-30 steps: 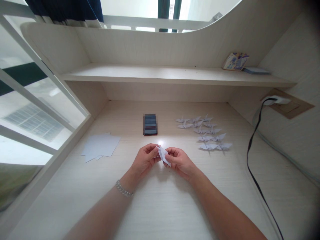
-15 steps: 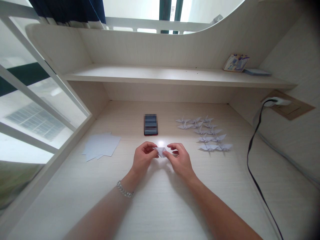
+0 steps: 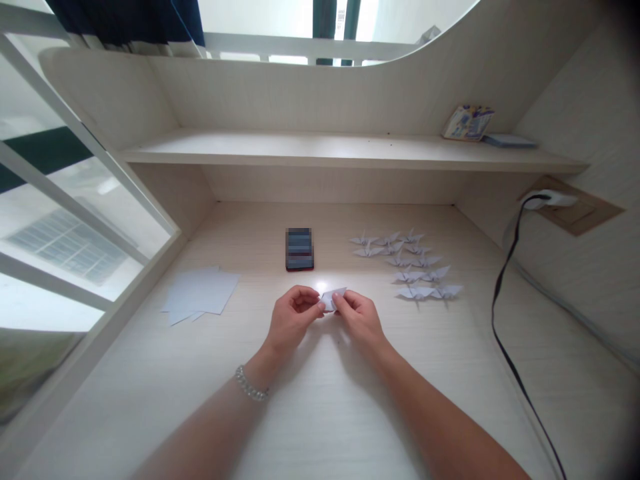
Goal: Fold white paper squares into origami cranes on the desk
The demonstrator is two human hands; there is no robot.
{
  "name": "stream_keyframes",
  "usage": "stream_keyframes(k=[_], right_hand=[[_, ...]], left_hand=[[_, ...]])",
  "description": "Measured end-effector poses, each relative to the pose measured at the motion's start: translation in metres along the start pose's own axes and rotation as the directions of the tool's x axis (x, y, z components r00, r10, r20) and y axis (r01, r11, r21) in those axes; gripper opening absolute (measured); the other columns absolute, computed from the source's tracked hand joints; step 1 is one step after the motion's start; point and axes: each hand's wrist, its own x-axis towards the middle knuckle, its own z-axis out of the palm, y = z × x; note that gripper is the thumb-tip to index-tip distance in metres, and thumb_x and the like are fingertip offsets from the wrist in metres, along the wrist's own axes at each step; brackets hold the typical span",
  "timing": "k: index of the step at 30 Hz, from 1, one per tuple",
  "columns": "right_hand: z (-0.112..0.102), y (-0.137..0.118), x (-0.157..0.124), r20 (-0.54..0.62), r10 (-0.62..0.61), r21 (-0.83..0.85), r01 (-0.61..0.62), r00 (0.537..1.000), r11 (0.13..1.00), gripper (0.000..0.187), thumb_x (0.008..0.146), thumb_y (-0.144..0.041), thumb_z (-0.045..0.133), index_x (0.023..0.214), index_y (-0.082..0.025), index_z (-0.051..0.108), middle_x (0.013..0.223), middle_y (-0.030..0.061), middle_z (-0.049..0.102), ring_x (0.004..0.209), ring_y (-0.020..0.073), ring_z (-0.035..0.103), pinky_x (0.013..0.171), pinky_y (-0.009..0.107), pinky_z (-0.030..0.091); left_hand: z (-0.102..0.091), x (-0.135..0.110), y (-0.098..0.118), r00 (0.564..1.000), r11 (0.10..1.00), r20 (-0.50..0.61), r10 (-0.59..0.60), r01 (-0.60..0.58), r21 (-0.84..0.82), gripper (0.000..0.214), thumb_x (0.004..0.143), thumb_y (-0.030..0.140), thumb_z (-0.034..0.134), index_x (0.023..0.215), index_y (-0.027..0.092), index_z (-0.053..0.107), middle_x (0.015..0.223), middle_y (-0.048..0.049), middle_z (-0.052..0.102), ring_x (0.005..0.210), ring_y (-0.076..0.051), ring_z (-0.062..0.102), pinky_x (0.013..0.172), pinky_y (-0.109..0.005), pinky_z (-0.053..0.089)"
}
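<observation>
A small piece of folded white paper [image 3: 329, 300] is held up over the desk between my two hands. My right hand [image 3: 361, 317] pinches its right side, the thumb lying across the front. At the left edge, the thumb and curled fingers of my left hand [image 3: 293, 317] close on the paper; the exact contact is hard to see. A metal chain bracelet [image 3: 250, 385] circles my left wrist. To the right of my hands, several folded paper cranes [image 3: 415, 292] stand in rows on the desk.
Loose white sheets [image 3: 201, 293] lie on the left of the desk [image 3: 320, 413]. Behind my hands lies a phone [image 3: 299, 249]. On the right, a black cable [image 3: 496, 320] hangs from a wall socket [image 3: 583, 210]. A small box [image 3: 467, 123] sits on the shelf [image 3: 300, 145].
The folded paper has turned and now slants up toward the right. My right hand has gone from spread fingers to a closer pinch on it. My left hand has shifted slightly right.
</observation>
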Motion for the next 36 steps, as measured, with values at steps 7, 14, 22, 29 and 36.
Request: stream_keyframes(k=[7,14,22,29,36], right_hand=[[0.002,0.006,0.002,-0.058,0.109,0.192,-0.096,0.992,0.977,0.033,0.077,-0.046,0.059,0.063,-0.016,0.060,0.061,0.0007,0.054,0.061,0.0147,0.050,0.058,0.026,0.043],[0.003,0.006,0.001,-0.027,0.110,0.205,-0.103,0.994,0.973,0.032,0.079,-0.045,0.059,0.066,-0.015,0.061,0.063,0.0012,0.056,0.062,0.0139,0.051,0.058,0.026,0.043],[0.000,0.008,0.001,-0.020,0.033,0.136,-0.030,0.999,0.990,0.025,0.077,-0.038,0.063,0.073,-0.014,0.064,0.066,0.0025,0.062,0.061,0.0144,0.053,0.058,0.026,0.041],[-0.001,0.005,0.002,-0.029,0.018,0.143,-0.014,0.999,0.990,0.024,0.073,-0.031,0.066,0.092,-0.015,0.062,0.078,0.0045,0.065,0.071,0.0172,0.059,0.063,0.027,0.044],[0.006,-0.002,-0.005,0.009,0.046,0.108,-0.047,0.999,0.993,0.037,0.072,-0.029,0.067,0.104,-0.019,0.052,0.063,-0.0006,0.062,0.055,0.0142,0.056,0.050,0.024,0.040]], left_hand=[[-0.003,0.001,-0.004,0.998,0.997,0.055,-0.016,0.012,0.075,0.025,0.069,0.024,0.070,0.087,0.015,0.056,0.068,-0.0020,0.064,0.062,-0.015,0.063,0.058,-0.025,0.048],[-0.005,0.003,-0.006,0.998,0.990,0.035,-0.050,0.045,0.136,0.028,0.066,0.026,0.072,0.088,0.015,0.058,0.068,-0.0027,0.065,0.059,-0.013,0.060,0.056,-0.023,0.046],[-0.004,0.001,-0.006,0.997,0.972,0.058,-0.042,0.027,0.234,0.028,0.069,0.029,0.069,0.091,0.016,0.059,0.063,-0.0015,0.064,0.056,-0.013,0.059,0.055,-0.022,0.045],[-0.006,0.002,-0.001,0.996,0.950,0.082,-0.045,0.017,0.313,0.027,0.069,0.034,0.069,0.088,0.016,0.064,0.064,-0.0019,0.061,0.054,-0.010,0.051,0.048,-0.019,0.038],[-0.006,0.005,-0.005,0.993,0.954,0.114,-0.015,-0.020,0.299,0.024,0.076,0.037,0.062,0.072,0.013,0.064,0.062,-0.0021,0.057,0.056,-0.010,0.049,0.052,-0.021,0.038]])
